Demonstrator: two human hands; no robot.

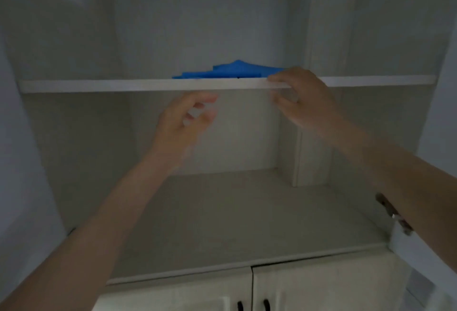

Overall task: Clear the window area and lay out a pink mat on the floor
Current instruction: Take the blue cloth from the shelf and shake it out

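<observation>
white cupboard fills the frame. on its upper shelf [123,86], centre, lies a folded blue cloth [230,70]. my right hand [300,98] rests on the shelf edge beside it, probably for balance; my left hand [183,123] hangs loosely curled, empty. no pink mat visible.

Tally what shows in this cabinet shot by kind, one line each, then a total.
Hands: 2, left hand and right hand
Blue folded cloth: 1
Shelf boards: 2, upper shelf and lower shelf
Black door handles: 2, and
Total: 7
</observation>
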